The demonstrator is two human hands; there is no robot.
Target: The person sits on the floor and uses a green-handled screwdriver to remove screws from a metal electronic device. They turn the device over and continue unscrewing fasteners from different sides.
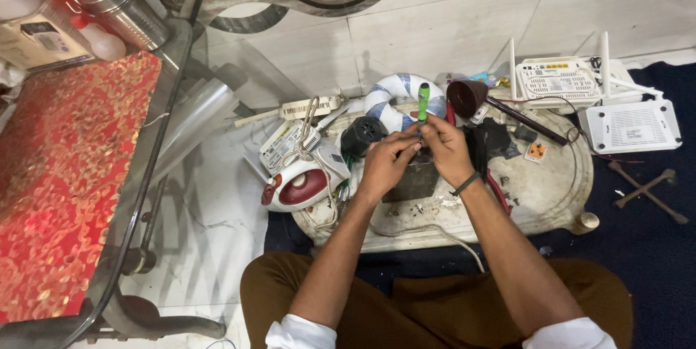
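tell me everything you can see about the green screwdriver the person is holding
The green screwdriver has a bright green, plastic-looking handle with a darker band near its top. It stands nearly upright, handle up, over the low white table. Its lower part is hidden between the fingertips of the left hand and right hand, which meet around it, so the tip cannot be seen. Behind it lies a blue-and-white ring-shaped object.

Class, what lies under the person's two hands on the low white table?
A dark flat rectangular piece lies on the table beneath the left hand and right hand; its upper part is covered.
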